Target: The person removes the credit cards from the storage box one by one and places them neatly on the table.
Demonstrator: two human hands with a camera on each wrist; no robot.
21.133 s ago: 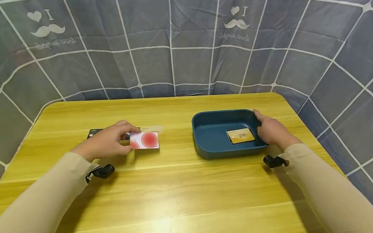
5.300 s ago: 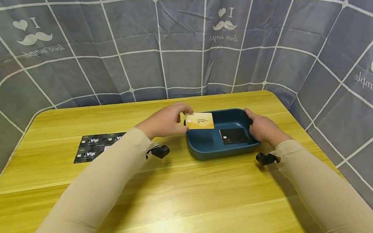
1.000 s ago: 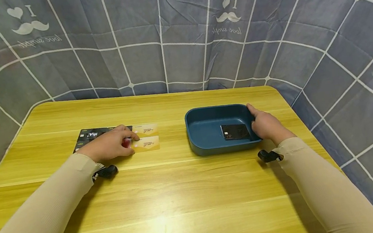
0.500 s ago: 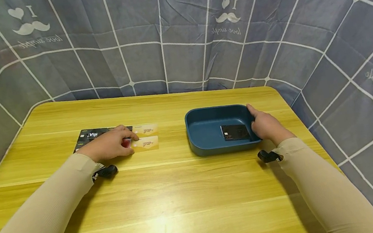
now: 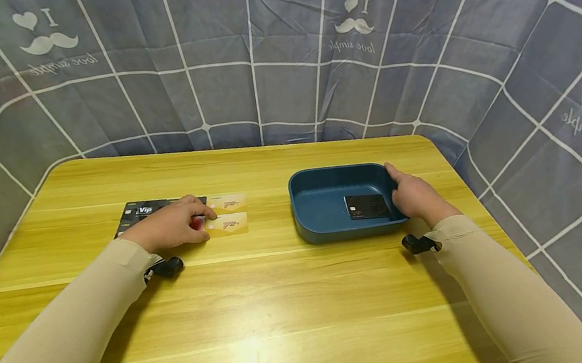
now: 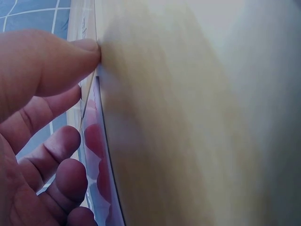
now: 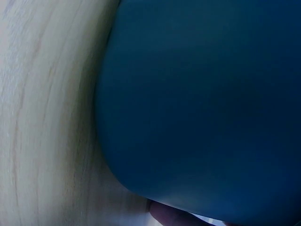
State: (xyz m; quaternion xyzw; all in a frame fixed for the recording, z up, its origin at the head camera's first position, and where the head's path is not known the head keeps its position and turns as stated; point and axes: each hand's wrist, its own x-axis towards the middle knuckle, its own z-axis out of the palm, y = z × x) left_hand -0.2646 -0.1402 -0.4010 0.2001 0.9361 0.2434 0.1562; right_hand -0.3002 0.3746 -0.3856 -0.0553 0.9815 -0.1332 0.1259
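while the bare wood of the desk (image 5: 310, 305) fills the near ground, two beige sleeves (image 5: 63, 332) reach over it from seven and five o'clock, each with a small black camera (image 5: 169, 267) at its cuff. at two o'clock the right hand (image 5: 421, 196) grips the blue box (image 5: 353, 232) by its three o'clock wall, thumb hooked over the rim and the other fingers mostly hidden. inside the box a black card (image 5: 367, 206) lies flat, toward four o'clock. at ten o'clock the left hand (image 5: 174, 224) is nearly closed, thumb and forefinger pinching the nine o'clock end of a gold card (image 5: 232, 224) that looks flat on the desk; its other fingers are bent. under that hand a red-and-pink card (image 5: 197, 223) shows only in part. a second gold card (image 5: 227, 202) sits just beyond the first, at its twelve o'clock, and dark cards (image 5: 144, 209), one lettered vip, lie partly covered at the left hand's ten o'clock. past the far edge hangs a grey curtain (image 5: 223, 40) with white grid lines and white moustache prints.
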